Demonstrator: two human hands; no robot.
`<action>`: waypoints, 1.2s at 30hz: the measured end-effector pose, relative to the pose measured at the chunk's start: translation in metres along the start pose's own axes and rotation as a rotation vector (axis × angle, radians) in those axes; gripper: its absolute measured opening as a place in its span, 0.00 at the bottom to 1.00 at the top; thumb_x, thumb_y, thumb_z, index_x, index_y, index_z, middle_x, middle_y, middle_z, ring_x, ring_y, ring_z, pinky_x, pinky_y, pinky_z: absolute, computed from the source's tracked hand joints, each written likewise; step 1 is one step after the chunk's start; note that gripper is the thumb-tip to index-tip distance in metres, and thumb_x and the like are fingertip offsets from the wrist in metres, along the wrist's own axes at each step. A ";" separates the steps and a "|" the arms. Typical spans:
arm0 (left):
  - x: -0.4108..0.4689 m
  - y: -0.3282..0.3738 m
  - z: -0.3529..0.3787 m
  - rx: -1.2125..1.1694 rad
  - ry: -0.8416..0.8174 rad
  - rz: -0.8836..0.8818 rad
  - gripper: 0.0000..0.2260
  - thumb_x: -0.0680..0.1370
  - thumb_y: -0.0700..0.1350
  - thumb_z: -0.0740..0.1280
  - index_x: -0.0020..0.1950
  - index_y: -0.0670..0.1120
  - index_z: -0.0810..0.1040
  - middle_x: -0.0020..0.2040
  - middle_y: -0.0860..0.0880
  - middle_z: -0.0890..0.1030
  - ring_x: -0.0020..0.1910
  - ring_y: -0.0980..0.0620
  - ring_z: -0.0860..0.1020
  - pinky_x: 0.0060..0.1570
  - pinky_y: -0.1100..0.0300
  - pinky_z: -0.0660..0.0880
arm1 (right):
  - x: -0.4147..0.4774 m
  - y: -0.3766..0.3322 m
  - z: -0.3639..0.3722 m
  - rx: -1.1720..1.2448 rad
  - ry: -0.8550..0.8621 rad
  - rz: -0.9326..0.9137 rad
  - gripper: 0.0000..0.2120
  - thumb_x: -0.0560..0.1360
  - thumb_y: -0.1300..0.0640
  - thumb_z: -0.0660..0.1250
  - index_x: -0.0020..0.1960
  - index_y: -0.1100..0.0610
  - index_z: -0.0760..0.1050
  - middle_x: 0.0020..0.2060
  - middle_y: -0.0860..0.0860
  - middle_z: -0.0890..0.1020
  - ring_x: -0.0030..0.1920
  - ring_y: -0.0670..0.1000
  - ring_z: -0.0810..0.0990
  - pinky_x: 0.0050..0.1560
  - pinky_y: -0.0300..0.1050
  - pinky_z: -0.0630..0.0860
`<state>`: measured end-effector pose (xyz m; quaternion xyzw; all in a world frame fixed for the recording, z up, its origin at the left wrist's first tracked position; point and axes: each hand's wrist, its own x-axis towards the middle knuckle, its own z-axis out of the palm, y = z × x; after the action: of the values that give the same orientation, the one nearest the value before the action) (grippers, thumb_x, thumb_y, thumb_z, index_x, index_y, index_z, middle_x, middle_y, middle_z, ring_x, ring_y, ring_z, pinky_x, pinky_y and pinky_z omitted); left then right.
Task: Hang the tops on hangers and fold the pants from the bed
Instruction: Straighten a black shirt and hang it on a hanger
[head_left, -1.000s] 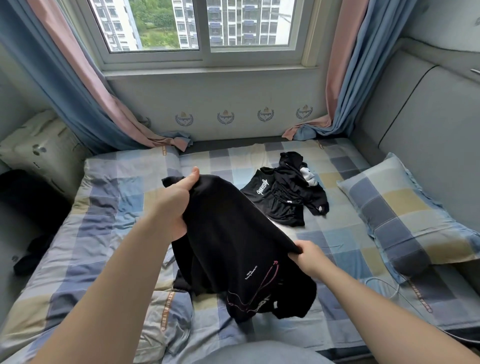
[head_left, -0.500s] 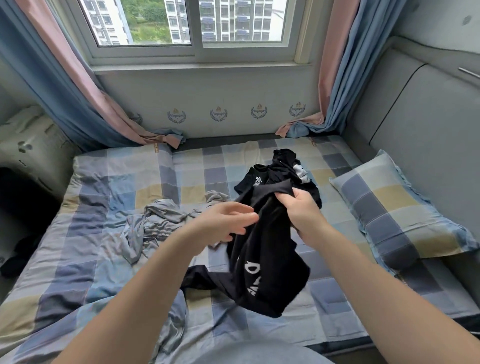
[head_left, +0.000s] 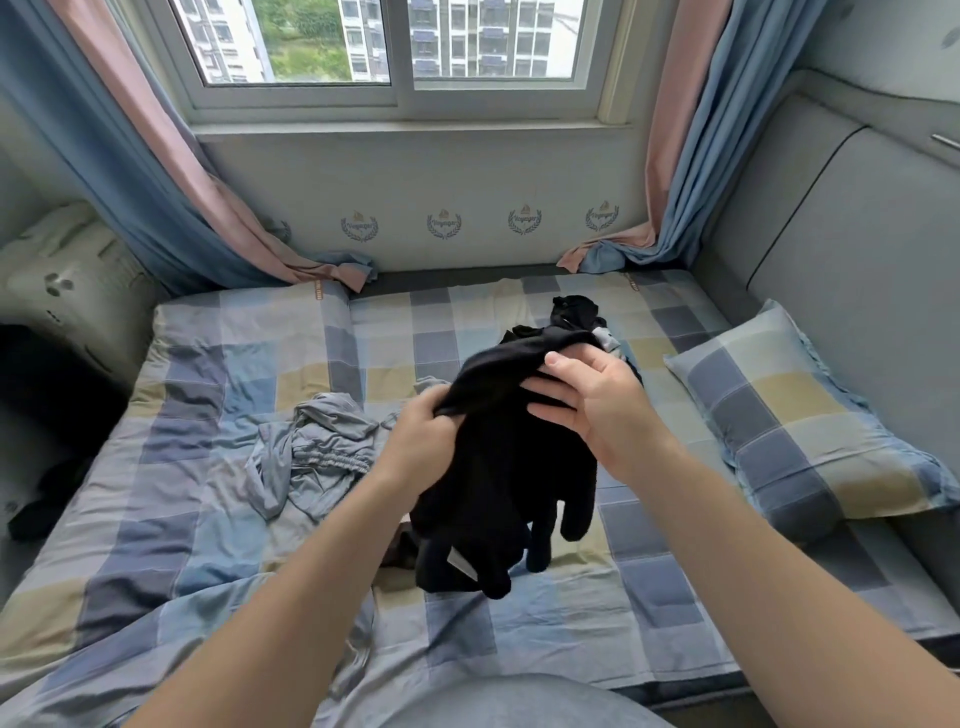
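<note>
Both hands hold the black top (head_left: 509, 478) up over the bed (head_left: 208, 519), left hand (head_left: 421, 441) gripping and right hand (head_left: 592, 410) pinching its top edge close together, so it hangs down long (bottom near the bed).

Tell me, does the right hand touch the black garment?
Touching. In the head view the right hand pinches the black garment at its upper edge, thumb on top, fingers against the cloth.

Two black garments (head_left: 509, 467) (head_left: 574, 309), one grey garment (head_left: 317, 457), one checked pillow (head_left: 800, 415)
</note>
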<state>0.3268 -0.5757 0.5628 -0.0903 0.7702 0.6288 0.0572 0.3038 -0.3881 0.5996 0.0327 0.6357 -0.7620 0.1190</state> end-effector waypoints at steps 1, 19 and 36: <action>0.000 0.007 -0.005 -0.060 0.031 -0.015 0.11 0.82 0.38 0.63 0.52 0.50 0.82 0.51 0.46 0.85 0.55 0.45 0.82 0.59 0.47 0.79 | -0.001 0.004 -0.003 -0.064 -0.004 -0.005 0.10 0.82 0.59 0.63 0.62 0.55 0.77 0.57 0.51 0.84 0.58 0.51 0.83 0.62 0.58 0.78; 0.008 0.019 -0.031 0.053 0.205 0.047 0.08 0.78 0.50 0.71 0.54 0.49 0.81 0.49 0.51 0.83 0.50 0.54 0.82 0.46 0.61 0.78 | -0.007 0.058 0.009 -0.437 -0.206 0.086 0.08 0.80 0.54 0.68 0.56 0.56 0.81 0.51 0.51 0.86 0.52 0.49 0.85 0.57 0.47 0.81; -0.010 -0.056 -0.007 0.021 -0.237 -0.353 0.23 0.72 0.62 0.74 0.61 0.51 0.75 0.54 0.50 0.83 0.49 0.52 0.82 0.47 0.56 0.77 | -0.015 0.027 -0.002 0.242 0.128 0.131 0.14 0.80 0.54 0.67 0.62 0.59 0.78 0.54 0.52 0.86 0.55 0.52 0.85 0.54 0.48 0.80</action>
<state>0.3487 -0.5926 0.5123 -0.1487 0.7367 0.6073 0.2575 0.3244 -0.3886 0.5763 0.1367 0.5419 -0.8201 0.1230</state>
